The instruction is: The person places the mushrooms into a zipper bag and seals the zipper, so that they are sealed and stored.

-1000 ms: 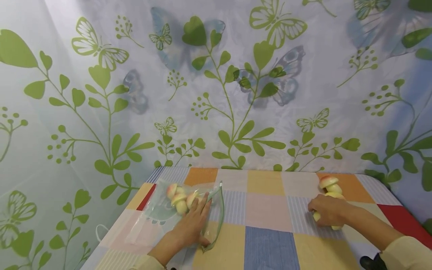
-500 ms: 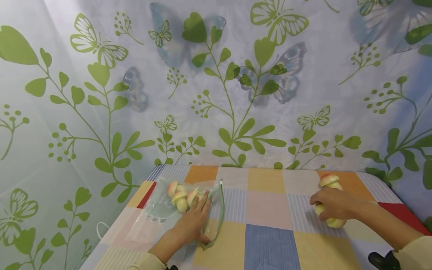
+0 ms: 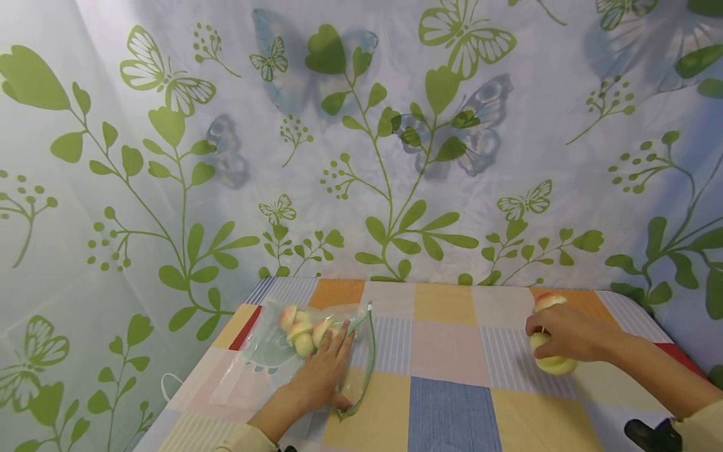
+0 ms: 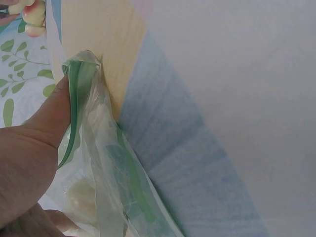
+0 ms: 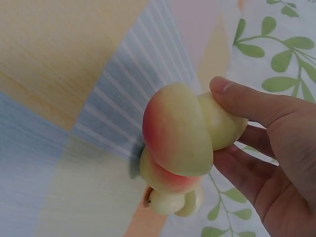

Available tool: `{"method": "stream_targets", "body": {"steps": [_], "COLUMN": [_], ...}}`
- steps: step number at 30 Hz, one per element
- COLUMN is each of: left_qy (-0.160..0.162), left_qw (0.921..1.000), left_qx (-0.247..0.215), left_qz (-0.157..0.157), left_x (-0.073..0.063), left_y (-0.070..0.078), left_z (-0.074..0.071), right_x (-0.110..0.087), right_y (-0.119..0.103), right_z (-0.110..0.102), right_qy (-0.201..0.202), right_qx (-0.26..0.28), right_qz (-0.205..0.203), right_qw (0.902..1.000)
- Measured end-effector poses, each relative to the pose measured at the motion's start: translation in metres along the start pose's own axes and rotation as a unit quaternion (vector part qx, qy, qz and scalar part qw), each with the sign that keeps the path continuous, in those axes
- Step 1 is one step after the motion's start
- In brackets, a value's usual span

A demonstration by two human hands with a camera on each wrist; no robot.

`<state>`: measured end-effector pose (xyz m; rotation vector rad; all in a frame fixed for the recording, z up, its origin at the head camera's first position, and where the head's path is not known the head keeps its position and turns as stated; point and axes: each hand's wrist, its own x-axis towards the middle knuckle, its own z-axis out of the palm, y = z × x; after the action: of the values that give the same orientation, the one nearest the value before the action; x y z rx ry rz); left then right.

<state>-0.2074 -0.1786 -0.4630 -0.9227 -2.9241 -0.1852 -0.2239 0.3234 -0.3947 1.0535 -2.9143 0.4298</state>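
My left hand (image 3: 319,376) rests with fingers extended on a clear zip bag (image 3: 366,358) lying at the table's left. Several yellow toy mushrooms (image 3: 300,333) with reddish caps lie inside, near the fingertips. In the left wrist view, the thumb (image 4: 54,111) touches the green zip strip (image 4: 74,108) at the bag's mouth. At the right, my right hand (image 3: 570,333) pinches the pale stem of a toy mushroom (image 5: 175,131) between thumb and fingers, its red-tinged cap toward the wrist camera. Other mushrooms (image 5: 170,180) appear behind it, partly hidden; one cap (image 3: 548,299) shows beyond the hand.
A patchwork cloth (image 3: 446,351) covers the table. Behind it hangs a curtain (image 3: 350,157) printed with leaves and butterflies. A white cord loop (image 3: 166,386) shows by the left edge. A black wrist device (image 3: 652,434) sits at the right sleeve.
My right hand has taken a mushroom by its stem and shifted slightly up and to the right in the head view. My left hand and the bag stay in place.
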Motion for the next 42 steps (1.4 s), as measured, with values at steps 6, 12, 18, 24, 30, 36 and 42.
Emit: {"method": "stream_targets", "body": {"steps": [6, 12, 18, 24, 30, 36, 42], "left_qy": [-0.001, 0.003, 0.005, 0.006, 0.007, 0.008, 0.007], "left_qw": [1.0, 1.0, 0.9999, 0.9999, 0.9999, 0.9999, 0.9999], "left_qx": [-0.004, -0.004, -0.006, -0.006, -0.002, 0.0, -0.004], "left_qz": [0.001, 0.004, 0.007, 0.01, 0.009, 0.009, 0.01], "left_x": [0.0, 0.0, 0.0, 0.0, -0.001, -0.001, -0.002], "left_y": [0.0, 0.0, 0.001, 0.0, 0.0, 0.0, 0.0], "left_z": [0.0, -0.002, -0.002, -0.001, 0.0, 0.0, 0.0], "right_x": [0.003, 0.006, 0.008, 0.009, 0.011, 0.013, 0.017], "right_y": [0.003, 0.003, 0.001, -0.001, -0.004, -0.011, -0.014], "right_z": [0.0, -0.002, -0.003, 0.002, 0.009, 0.018, 0.028], "right_qy": [0.015, 0.014, 0.007, 0.007, 0.023, 0.034, 0.057], "right_qx": [-0.005, 0.028, 0.084, 0.137, 0.197, 0.285, 0.343], "right_qz": [-0.007, 0.012, 0.022, 0.052, 0.076, 0.104, 0.116], "right_qw": [0.9999, 0.9994, 0.9962, 0.9892, 0.9771, 0.9523, 0.9303]}}
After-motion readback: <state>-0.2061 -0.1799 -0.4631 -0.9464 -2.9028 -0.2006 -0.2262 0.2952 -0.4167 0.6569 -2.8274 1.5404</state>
